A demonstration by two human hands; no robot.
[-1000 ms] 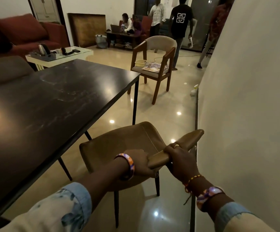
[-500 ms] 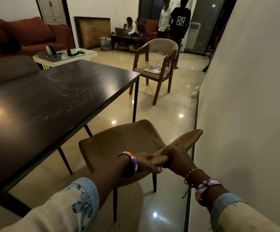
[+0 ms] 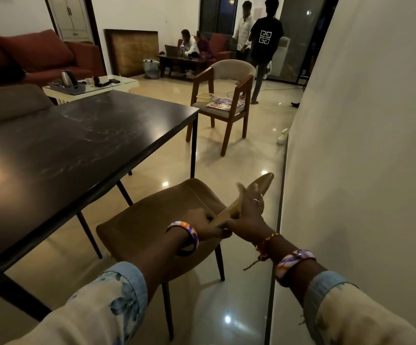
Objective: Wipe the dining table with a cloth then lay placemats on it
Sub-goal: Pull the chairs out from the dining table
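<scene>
While your left hand (image 3: 203, 221) grips the tan chair's (image 3: 157, 220) curved backrest edge | right hand (image 3: 248, 210) rests there, fingers loosening, blurred | dining table (image 3: 77, 145) at ten o'clock: dark, glossy, marbled slab

dining table (image 3: 82, 145): dark stone-look top, semi-gloss, thin metal legs | near chair (image 3: 152, 220): tan matt upholstery, dark metal legs | far chair (image 3: 229, 105): wood frame, cloth seat | floor (image 3: 239, 165): polished glossy tile | wall (image 3: 363, 145): matt paint
</scene>
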